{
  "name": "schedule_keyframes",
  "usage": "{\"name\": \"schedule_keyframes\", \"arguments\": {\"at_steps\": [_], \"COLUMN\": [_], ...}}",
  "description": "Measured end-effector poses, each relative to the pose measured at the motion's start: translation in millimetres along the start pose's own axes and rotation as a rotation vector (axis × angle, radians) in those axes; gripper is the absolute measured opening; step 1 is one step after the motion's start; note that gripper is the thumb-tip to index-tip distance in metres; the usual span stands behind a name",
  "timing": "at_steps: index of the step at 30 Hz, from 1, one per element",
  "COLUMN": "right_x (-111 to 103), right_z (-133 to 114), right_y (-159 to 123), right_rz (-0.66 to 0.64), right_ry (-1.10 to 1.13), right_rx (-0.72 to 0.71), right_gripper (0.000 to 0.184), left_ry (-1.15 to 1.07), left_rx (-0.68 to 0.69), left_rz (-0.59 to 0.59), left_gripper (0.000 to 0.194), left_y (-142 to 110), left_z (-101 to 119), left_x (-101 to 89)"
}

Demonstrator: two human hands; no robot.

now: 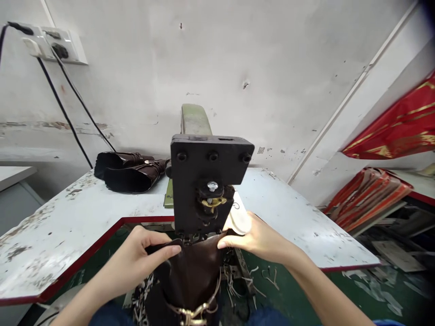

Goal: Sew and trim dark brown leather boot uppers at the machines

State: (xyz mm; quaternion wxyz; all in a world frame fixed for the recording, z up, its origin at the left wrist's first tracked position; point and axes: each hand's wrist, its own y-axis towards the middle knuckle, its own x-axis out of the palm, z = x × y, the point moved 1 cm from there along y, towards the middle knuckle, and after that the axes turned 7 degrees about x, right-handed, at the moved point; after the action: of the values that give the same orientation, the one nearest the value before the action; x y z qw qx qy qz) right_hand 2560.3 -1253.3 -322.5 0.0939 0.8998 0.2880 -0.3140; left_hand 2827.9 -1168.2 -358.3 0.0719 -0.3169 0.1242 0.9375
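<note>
A dark brown leather boot (pixel 200 271) hangs upright in front of me, its top edge under the black head of a machine (pixel 186 190). Gold-coloured hardware and a strap (pixel 193 314) cross the boot lower down. My left hand (pixel 146 253) pinches the left side of the boot's top edge between thumb and fingers. On the right side of that edge, my right hand (pixel 251 240) grips the leather, thumb in front and fingers hidden behind. A lit white lamp piece (pixel 240 217) partly covers the right fingers. The machine's black plate hides the point where the leather meets it.
Several dark boots (pixel 132 174) lie at the back left of the worn white table (pixel 285 213), whose cut-out has a red edge. Wall sockets (pixel 56 45) with cables are at upper left. Orange-edged stacked material (pixel 370 197) stands at right; scraps litter the green floor.
</note>
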Motion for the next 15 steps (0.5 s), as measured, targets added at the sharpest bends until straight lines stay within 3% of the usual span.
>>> {"name": "schedule_keyframes", "arguments": {"at_steps": [3,10,15], "right_x": [8,33,50], "right_z": [-7,-27,-35], "right_y": [1,4,7], "right_rz": [0.029,-0.034,-0.006], "right_ry": [0.064,0.207,0.316], "right_rx": [0.012,0.114,0.079], "right_gripper": [0.021,0.016,0.027], "left_ry": [-0.071,0.01,0.193], "left_rx": [-0.033,-0.09,0.006], "left_rz": [-0.117,-0.092,-0.106], "left_gripper": [0.04,0.037,0.036], "left_y": [-2,-16,-4], "left_z": [-3,-18,8], "left_x": [-12.0,-35.1,-16.8]}}
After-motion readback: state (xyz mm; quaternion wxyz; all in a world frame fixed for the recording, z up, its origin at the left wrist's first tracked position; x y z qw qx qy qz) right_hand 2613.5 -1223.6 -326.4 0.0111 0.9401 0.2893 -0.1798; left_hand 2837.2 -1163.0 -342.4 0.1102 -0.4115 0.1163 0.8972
